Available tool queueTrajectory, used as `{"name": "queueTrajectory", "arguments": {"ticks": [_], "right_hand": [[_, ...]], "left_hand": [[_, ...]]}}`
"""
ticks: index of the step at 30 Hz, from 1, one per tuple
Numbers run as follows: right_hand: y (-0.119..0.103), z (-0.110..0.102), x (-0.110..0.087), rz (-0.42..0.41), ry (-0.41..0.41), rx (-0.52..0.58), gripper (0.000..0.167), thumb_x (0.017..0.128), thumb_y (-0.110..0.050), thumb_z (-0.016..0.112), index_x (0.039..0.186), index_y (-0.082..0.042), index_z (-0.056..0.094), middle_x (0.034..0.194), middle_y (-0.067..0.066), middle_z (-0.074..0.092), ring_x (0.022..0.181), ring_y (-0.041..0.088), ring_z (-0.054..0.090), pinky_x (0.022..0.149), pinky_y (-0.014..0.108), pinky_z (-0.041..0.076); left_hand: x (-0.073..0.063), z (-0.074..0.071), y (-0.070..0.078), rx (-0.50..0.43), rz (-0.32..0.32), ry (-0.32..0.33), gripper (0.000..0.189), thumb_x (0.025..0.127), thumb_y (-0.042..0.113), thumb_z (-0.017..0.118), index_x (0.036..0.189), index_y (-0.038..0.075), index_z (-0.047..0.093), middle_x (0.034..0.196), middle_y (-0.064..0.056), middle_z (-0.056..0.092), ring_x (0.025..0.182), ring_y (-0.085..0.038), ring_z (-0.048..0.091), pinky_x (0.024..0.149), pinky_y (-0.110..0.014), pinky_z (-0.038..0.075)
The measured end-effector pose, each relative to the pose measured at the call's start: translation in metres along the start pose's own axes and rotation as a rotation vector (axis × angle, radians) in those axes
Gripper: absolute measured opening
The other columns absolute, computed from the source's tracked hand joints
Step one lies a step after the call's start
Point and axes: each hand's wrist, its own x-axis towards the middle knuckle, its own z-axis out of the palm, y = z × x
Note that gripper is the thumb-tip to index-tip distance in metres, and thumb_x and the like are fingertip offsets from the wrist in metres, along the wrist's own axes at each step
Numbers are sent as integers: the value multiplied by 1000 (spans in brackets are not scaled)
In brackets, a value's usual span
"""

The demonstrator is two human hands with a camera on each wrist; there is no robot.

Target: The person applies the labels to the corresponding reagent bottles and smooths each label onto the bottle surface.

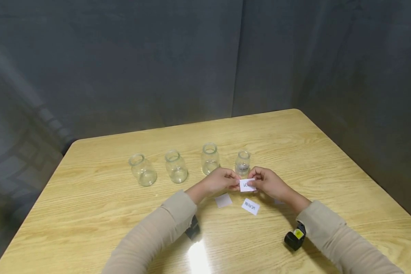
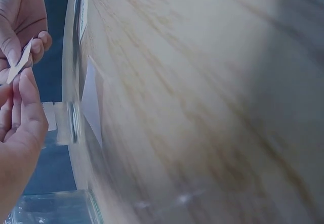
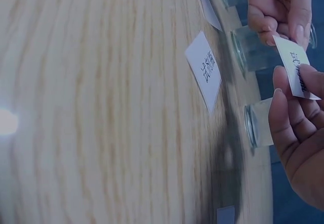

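Your left hand (image 1: 222, 179) and right hand (image 1: 268, 182) are meeting over the counter (image 1: 89, 205), both pinching one small white card (image 1: 245, 187) that is hanging in the air just in front of the small jar (image 1: 242, 163) at the right end of the row. Your right thumb is lying across the written face while its fingers are backing the card from behind; your left fingertips are gripping only the opposite edge. That split is probably steadying something so thin, and the light edge grip is likely sparing the card from creasing.

The larger jars, the left one (image 1: 144, 170), the middle one (image 1: 176, 166) and the one beside your left hand (image 1: 210, 159), are standing lidless and apart, a spacing that seems to be leaving room around each. A blank-looking card (image 1: 223, 200) and a written card (image 1: 250, 206) are lying flat on the near side of your hands, presumably for easy reach.

As for its looks, the card you are pinching is showing a plain white, roughly rectangular face with crisp corners. Dark handwritten characters are running along it, but your thumb is covering some, so the full wording is not showing. It is appearing stiff and nearly flat.
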Motion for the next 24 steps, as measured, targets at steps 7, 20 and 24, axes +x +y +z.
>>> {"name": "queueTrajectory", "arguments": {"ticks": [7,20,24], "right_hand": [[0,0,1,73,-25,10,13,82,3,52,88,11,45,68,9,51,61,14,50,54,27,46],[-2,0,1,64,-65,44,9,82,3,51,86,9,46,69,8,52,61,13,51,55,27,46],[-4,0,2,59,-53,46,4,82,5,51,83,4,47,69,8,53,61,13,51,55,27,46]], "left_hand": [[8,-3,-12,-8,12,-25,14,84,-1,51,91,-11,58,78,-13,60,71,-17,60,69,-27,49],[9,-7,-16,-51,32,-60,13,82,1,54,89,-9,59,78,-13,62,69,-16,61,69,-29,50],[7,-7,-14,-83,33,-63,13,82,-1,54,90,-11,58,77,-14,62,68,-16,60,70,-30,49]]}}
